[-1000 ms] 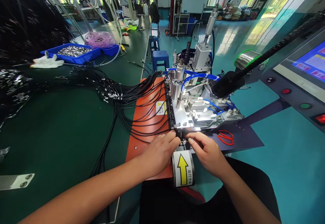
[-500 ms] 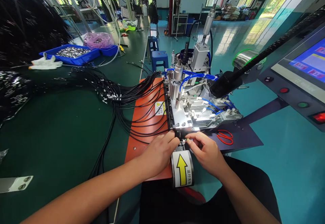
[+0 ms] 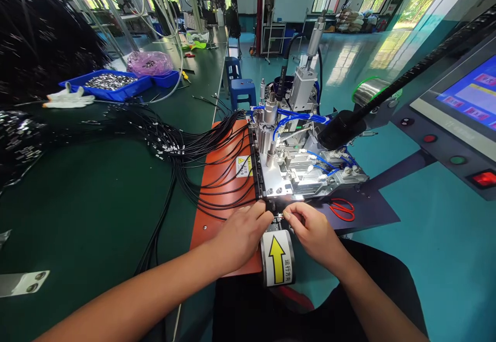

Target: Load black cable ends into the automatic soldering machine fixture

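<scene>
My left hand (image 3: 245, 236) is closed, its fingertips pinched at the near end of the machine's feed track. A black cable (image 3: 211, 215) runs in behind it and seems to end in its fingers. Facing it, my right hand (image 3: 310, 231) pinches thumb against forefinger at a small shiny metal piece (image 3: 279, 217) between the hands; what its fingertips hold is too small to make out. Just below is a roller (image 3: 277, 257) with a yellow arrow label. More black cables (image 3: 217, 193) cross the orange plate (image 3: 209, 241) to the track.
Beyond my hands stands the metal machine (image 3: 294, 161) with blue air tubes. Red-handled scissors (image 3: 342, 210) lie to the right, under a control panel (image 3: 457, 140). On the green bench are a cable bundle (image 3: 166, 143), a blue tray (image 3: 116, 92) of metal parts and a white glove (image 3: 68, 97).
The right fingertips have moved slightly left, closer to the small metal piece and the left fingers. My left hand stays nearly still. The view has shifted slightly.
</scene>
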Tool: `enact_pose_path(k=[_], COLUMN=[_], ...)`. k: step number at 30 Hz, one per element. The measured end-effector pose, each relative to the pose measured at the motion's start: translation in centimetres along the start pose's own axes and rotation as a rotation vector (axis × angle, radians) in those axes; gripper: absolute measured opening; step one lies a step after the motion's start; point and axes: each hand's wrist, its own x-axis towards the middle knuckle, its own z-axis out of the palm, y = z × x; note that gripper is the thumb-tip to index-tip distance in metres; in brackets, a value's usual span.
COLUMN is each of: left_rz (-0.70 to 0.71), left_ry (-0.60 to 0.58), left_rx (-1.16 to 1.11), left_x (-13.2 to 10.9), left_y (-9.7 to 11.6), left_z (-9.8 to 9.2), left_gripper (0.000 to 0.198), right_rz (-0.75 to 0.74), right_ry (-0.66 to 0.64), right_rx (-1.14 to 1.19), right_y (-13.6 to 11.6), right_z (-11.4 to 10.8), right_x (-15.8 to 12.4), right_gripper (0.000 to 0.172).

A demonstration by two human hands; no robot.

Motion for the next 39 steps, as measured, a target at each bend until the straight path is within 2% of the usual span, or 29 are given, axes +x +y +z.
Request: enact_pose_path(k=[5, 11, 13, 23, 32, 39], left_rz=[0.000, 0.009, 0.003, -0.015, -0.073, -0.049], left_ry=[-0.035, -0.047, -0.052, -0.063, -0.055, -0.024], left_rx=[0.052, 0.079, 0.080, 0.064, 0.206, 0.207], left_x=[0.0, -0.3, -0.4, -0.3, -0.5, -0.4], left_y=[0.2, 0.5, 0.5, 0.7, 0.9, 0.8], left_z=[-0.8, -1.5, -1.5, -2.1, -2.3, -2.5], left_gripper=[0.016, 0.021, 0.022, 0.020, 0.010, 0.015], right_rz=[0.043, 0.280, 0.319, 0.222, 0.260, 0.322], right_ry=[-0.034, -0.156, -0.179, -0.153, -0.128, -0.057], right_rx=[0.024, 0.292, 0.337, 0.358, 0.379, 0.411], right_y=[0.1, 0.7, 0.9, 0.6, 0.2, 1.0], right_z=[0.2, 0.7, 0.7, 0.7, 1.1, 1.6], right_x=[0.3, 0.3, 0.2, 0.1, 0.1, -0.6], right_gripper=[0.019, 0.023, 0.025, 0.023, 0.024, 0.029])
